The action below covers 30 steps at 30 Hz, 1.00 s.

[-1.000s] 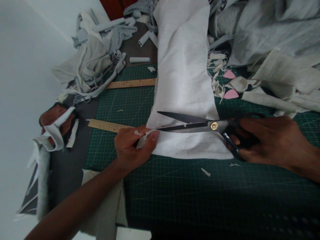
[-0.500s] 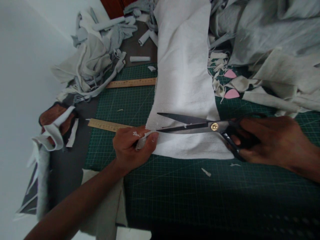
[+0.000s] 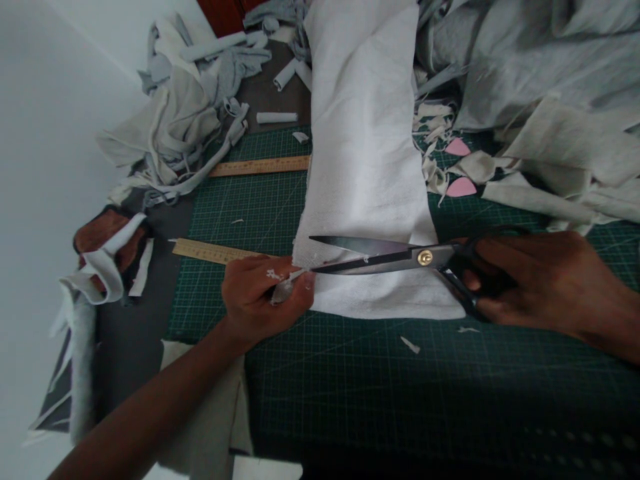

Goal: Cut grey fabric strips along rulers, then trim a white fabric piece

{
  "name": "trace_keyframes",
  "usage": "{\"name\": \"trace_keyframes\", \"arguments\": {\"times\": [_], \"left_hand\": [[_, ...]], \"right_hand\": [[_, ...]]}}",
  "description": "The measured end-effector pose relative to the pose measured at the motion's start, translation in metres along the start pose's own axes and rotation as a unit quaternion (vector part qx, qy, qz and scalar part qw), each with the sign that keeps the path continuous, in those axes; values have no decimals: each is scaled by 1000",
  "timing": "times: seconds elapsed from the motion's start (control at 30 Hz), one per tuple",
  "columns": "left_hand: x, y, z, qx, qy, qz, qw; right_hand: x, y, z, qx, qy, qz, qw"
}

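Observation:
A long white piece of fabric (image 3: 367, 147) runs down the middle of the green cutting mat (image 3: 340, 380). My left hand (image 3: 265, 290) is closed, pinching the fabric's left edge between thumb and forefinger; bits of white lint cling to the forefinger. My right hand (image 3: 545, 283) grips the black handles of large fabric scissors (image 3: 425, 258). The blades point left and are slightly parted, lying across the lower part of the fabric. Their lower tip reaches my left thumb and the pinched edge. Part of the handles is hidden by my right fingers.
Two wooden rulers (image 3: 260, 165) lie to the left, one partly under my left hand. Fabric scraps (image 3: 185, 113) pile up at the upper left, and grey cloth (image 3: 550, 60) at the upper right. Two pink chalk pieces (image 3: 461, 187) rest right of the fabric. A folded cloth (image 3: 205, 413) lies below my left forearm.
The scissor blades have come slightly closer together, the upper blade tip dropping toward the lower one. Both hands keep their grip, and the whole view has shifted a little.

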<state>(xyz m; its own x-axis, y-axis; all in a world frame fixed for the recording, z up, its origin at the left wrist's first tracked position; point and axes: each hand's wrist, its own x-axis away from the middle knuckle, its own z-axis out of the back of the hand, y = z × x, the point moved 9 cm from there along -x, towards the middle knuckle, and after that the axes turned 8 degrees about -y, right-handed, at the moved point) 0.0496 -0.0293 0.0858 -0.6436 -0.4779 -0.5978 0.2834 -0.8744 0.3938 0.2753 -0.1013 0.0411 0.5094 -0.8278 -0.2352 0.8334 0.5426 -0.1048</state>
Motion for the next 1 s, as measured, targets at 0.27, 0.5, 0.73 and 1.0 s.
{"name": "trace_keyframes", "arguments": {"times": [0.27,0.5,0.73,1.0], "left_hand": [[-4,1,-4,45,-19,-8,999],[-2,-4,-12,120,-48,-14,992],[-4,-1,-12,123,-39,-26,991],[-2,-2,-6,75,-12,-12,997]], "right_hand": [[1,2,-2,-5,-1,3,1000],[3,1,-2,-15,12,13,1000],[4,-3,-3,-33,7,21,999],[6,2,-1,-11,15,25,1000]]}}
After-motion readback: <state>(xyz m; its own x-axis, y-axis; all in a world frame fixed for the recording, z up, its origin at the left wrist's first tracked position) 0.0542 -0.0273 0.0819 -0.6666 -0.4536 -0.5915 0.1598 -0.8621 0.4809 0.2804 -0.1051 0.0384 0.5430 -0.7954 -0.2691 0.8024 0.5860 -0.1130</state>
